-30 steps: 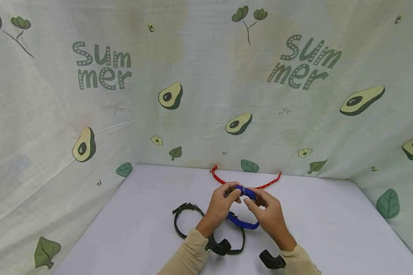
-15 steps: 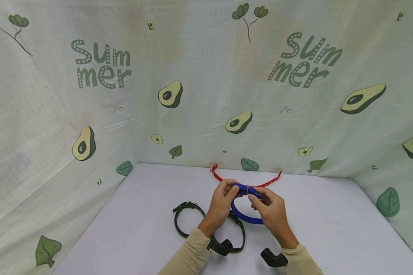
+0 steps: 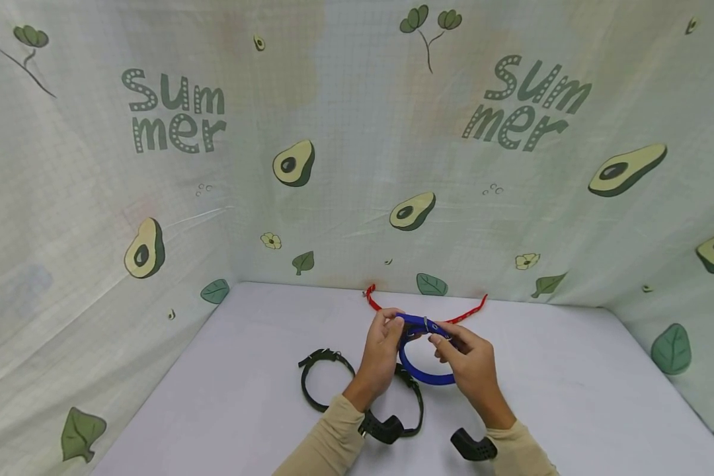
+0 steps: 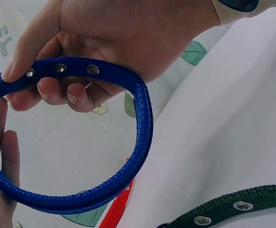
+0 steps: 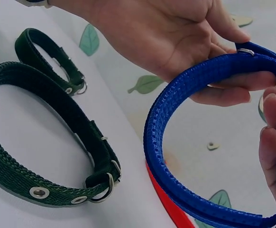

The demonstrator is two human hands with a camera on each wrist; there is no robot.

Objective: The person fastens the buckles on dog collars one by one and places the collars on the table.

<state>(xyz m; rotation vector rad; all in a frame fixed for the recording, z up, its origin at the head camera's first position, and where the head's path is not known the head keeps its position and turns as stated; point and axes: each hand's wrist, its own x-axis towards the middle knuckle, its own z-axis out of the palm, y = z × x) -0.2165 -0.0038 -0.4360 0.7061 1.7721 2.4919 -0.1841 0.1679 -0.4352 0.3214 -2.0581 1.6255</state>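
Note:
Both hands hold a blue pet collar (image 3: 426, 379), bent into a loop, above the table. The left hand (image 3: 381, 354) pinches its upper strap between thumb and fingers; the left wrist view shows metal eyelets (image 4: 60, 68) along that part of the strap (image 4: 116, 76). Close beside it the right hand (image 3: 473, 373) grips the upper right of the loop, thumb near a silver metal ring (image 3: 426, 324). In the right wrist view the loop (image 5: 154, 137) hangs below the right hand's fingers, and fingertips (image 5: 274, 111) of the left hand show at the right edge.
Two dark green collars, one at the left (image 3: 305, 390) and one partly behind the left forearm (image 3: 420, 406), lie looped on the white table (image 3: 571, 383). A red collar (image 3: 470, 313) lies spread out near the back wall. Black wrist devices (image 3: 473, 447) sit at the sleeves.
The blue collar has been lifted and turned, so its loop shows wider. The left thumb has shifted left along the strap, and the right hand has moved slightly right.

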